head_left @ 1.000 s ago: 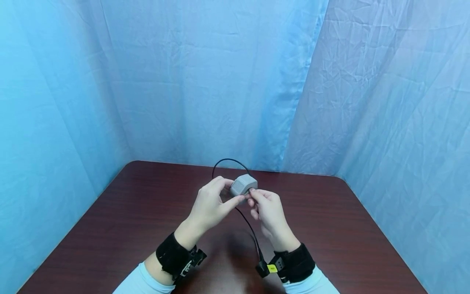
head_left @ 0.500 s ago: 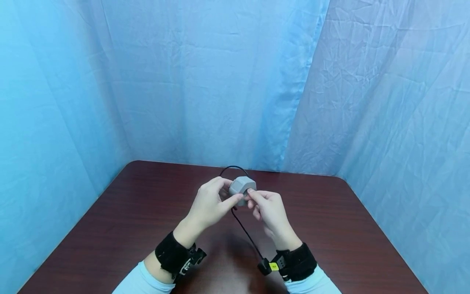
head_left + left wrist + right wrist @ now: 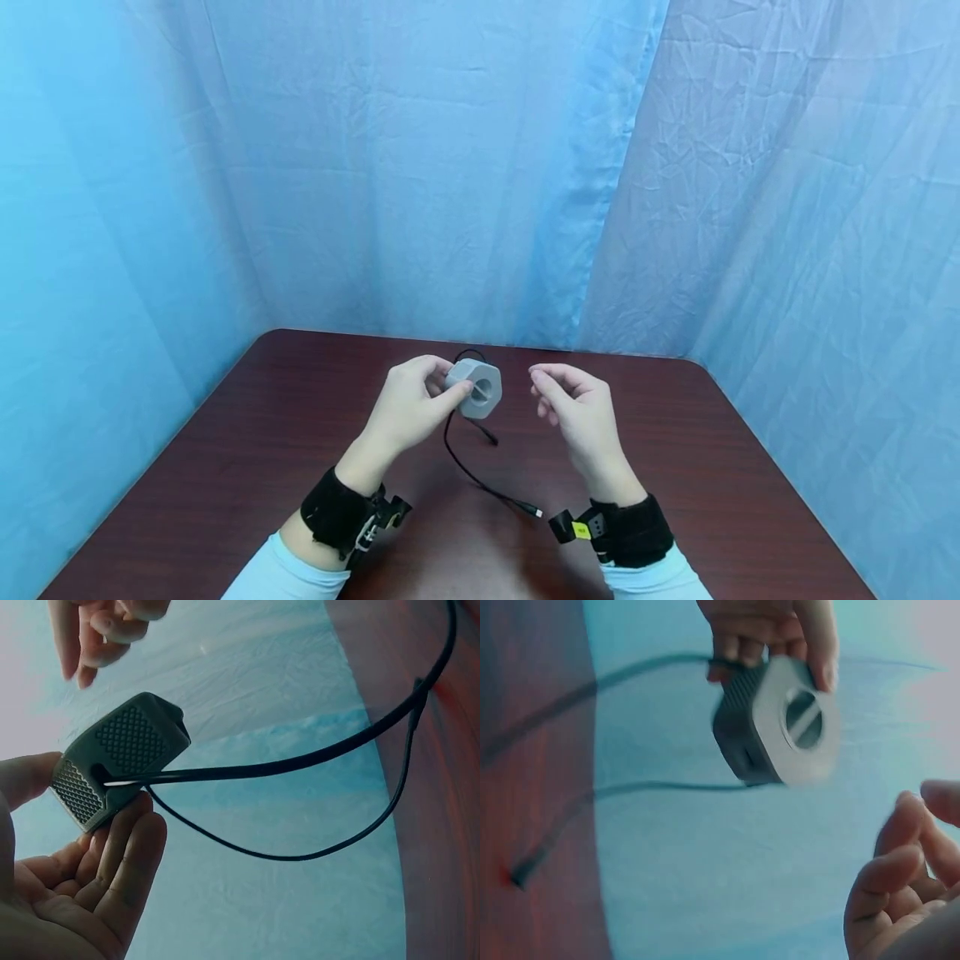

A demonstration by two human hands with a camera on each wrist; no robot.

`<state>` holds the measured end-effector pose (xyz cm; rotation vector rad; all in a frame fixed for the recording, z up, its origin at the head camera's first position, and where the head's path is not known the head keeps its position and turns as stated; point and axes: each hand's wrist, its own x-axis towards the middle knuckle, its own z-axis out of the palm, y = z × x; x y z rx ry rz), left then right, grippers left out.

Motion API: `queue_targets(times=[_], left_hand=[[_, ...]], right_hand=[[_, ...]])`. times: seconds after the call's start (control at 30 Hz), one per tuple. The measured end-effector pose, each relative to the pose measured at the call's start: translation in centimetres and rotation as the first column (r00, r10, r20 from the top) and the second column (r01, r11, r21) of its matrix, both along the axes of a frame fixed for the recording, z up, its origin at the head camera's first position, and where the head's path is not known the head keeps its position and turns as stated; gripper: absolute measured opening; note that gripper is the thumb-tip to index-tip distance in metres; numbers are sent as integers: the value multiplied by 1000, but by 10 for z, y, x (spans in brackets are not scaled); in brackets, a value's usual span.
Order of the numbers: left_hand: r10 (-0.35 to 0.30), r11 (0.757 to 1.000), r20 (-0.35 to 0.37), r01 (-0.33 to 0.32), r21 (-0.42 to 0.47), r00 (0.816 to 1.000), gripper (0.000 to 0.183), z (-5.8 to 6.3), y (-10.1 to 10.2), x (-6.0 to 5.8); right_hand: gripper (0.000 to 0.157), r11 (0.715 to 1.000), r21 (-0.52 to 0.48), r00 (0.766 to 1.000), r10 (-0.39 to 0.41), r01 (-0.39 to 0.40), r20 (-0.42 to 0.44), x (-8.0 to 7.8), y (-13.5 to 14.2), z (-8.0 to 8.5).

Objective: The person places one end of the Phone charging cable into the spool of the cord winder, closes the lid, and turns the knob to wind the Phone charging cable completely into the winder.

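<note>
Nearest you, at about half past seven and half past four from the pale grey, faceted block [image 3: 474, 409], your light blue sleeves [image 3: 288, 575] come into the head view. Just beyond, at 8 o'clock, a black fabric band [image 3: 339, 515] wraps your left wrist; at 4 o'clock, a matching band [image 3: 637, 532] wraps your right one, fitted with a small black box carrying a yellow label [image 3: 581, 531].

A thin black cable [image 3: 477, 482] curves down from the block toward 5 o'clock and ends in a silver-tipped connector [image 3: 537, 512] just beside that box. You cannot tell whether the tip touches the table. Its other, dark end [image 3: 491, 437] lies nearer the block, also toward 5 o'clock.

Your right hand [image 3: 588, 417] is between 3 and 4 o'clock, apart from the block, its fingers released and loosely curled, thumb close to the forefinger. Your left hand [image 3: 408, 408], between 8 and 9, grasps the block above the table, which shows a round recess crossed by a straight bar.

At 12 o'clock the cable loops behind the block. Past the far edge of the dark red-brown table [image 3: 675, 467] hangs a light blue fabric curtain [image 3: 450, 167].
</note>
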<state>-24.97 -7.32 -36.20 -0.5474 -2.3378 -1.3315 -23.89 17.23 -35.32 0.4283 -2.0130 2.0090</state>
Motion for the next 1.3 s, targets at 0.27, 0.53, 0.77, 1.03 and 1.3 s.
queue_targets(times=[0.27, 0.53, 0.77, 1.03, 1.3], left_hand=[[-27, 999, 114, 22, 40, 993, 22, 2, -7, -3], [-137, 988, 195, 118, 102, 971, 25, 1, -9, -7], [-201, 979, 261, 183, 93, 944, 27, -4, -10, -10], [-255, 967, 324, 249, 61, 911, 25, -7, -5, -8], [-261, 962, 324, 272, 12, 909, 27, -8, -2, -5]], right_hand=[[22, 913, 347, 876, -23, 215, -482, 2, 12, 7], [20, 824, 486, 656, 198, 291, -728, 1, 10, 13], [25, 670, 594, 558, 311, 446, -769, 0, 4, 5], [40, 547, 710, 584, 424, 444, -692, 0, -7, -10], [27, 518, 709, 604, 392, 479, -694, 1, -8, -14]])
